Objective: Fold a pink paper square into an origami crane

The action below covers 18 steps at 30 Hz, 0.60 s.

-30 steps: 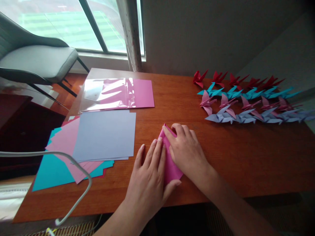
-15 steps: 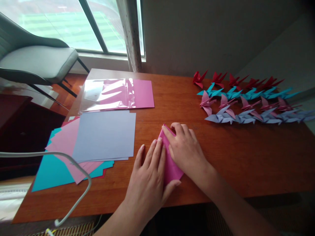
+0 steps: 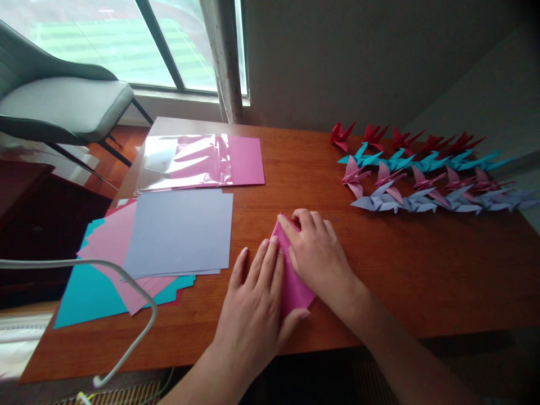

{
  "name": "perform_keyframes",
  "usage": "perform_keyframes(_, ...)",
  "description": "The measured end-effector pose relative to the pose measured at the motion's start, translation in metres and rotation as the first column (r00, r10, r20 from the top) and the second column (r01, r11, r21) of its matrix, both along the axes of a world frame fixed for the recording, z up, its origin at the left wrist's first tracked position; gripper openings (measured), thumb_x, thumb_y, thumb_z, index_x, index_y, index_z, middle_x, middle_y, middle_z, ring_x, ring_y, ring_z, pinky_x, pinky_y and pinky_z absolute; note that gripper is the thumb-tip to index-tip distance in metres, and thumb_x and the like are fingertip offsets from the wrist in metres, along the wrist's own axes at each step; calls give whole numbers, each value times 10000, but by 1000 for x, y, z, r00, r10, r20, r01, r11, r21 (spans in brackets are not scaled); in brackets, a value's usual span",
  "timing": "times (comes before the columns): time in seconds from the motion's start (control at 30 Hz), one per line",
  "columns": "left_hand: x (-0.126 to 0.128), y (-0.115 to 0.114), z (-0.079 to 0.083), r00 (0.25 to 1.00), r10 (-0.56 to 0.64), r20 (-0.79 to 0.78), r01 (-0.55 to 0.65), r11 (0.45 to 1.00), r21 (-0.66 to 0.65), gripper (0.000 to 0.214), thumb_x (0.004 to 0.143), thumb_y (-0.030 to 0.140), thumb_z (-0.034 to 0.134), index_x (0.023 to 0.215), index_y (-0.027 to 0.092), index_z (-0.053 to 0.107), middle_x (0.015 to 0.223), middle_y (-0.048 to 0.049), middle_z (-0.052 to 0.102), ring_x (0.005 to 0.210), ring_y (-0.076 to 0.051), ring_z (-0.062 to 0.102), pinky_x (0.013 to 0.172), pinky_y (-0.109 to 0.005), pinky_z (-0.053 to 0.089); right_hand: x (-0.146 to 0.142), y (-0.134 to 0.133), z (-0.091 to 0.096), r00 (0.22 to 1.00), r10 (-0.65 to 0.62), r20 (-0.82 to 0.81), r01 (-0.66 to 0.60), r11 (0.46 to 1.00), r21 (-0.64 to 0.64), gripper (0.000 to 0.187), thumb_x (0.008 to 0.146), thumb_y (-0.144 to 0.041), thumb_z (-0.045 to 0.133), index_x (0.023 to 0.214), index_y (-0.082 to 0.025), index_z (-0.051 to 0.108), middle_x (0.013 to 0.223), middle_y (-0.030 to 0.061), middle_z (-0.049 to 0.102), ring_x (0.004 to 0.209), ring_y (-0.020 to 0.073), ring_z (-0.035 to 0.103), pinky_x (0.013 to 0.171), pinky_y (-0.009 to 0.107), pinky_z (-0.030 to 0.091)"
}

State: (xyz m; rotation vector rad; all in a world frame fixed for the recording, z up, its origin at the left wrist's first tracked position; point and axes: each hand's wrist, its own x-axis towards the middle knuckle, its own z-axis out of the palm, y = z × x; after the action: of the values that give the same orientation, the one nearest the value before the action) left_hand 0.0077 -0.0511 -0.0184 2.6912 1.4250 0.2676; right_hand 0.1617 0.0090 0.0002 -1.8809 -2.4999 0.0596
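Note:
A folded sheet of bright pink paper (image 3: pixel 291 284) lies on the wooden table with its narrow tip pointing away from me. My left hand (image 3: pixel 255 295) rests flat along its left edge, fingers stretched out, the thumb reaching across the lower part. At the tip, my right hand (image 3: pixel 318 247) presses with its index finger, while its other fingers curl down beside the paper's right edge. The right thumb lies against the paper, partly hidden. Both hands cover much of the folds, so the exact shape cannot be made out.
Several paper cranes stand in rows at the right: red (image 3: pixel 340 136), turquoise (image 3: pixel 363 157), pink (image 3: pixel 354 175) and pale blue (image 3: pixel 377 199). Left lie pale blue sheets (image 3: pixel 181 233) over turquoise paper (image 3: pixel 93 292), and a clear packet (image 3: pixel 185 163) with pink sheets. A white bent tube (image 3: pixel 139 289) crosses the left front.

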Motion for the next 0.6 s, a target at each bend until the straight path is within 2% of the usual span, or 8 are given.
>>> perform_keyframes(0.37,0,-1,0,1000,10,-17,-10,1000,-11,858,956,680,338,1519,35,396,1606,-198,328,1501,-341,300,1231,-507,137,-5,11,2,1000,-15,15,14,1000,12,404,987,-191,465,1378,-160,564,1159,149,612,1051,289,510,842,422,433)
perform_keyframes(0.6,1,1,1,1000,22,-10,-22,1000,-10,856,952,684,346,1518,45,401,1607,-189,331,1496,-338,311,1227,-513,139,-3,1,-3,1000,25,10,-25,999,42,435,1002,-209,474,1428,-134,518,1233,159,602,1072,282,505,865,415,443)
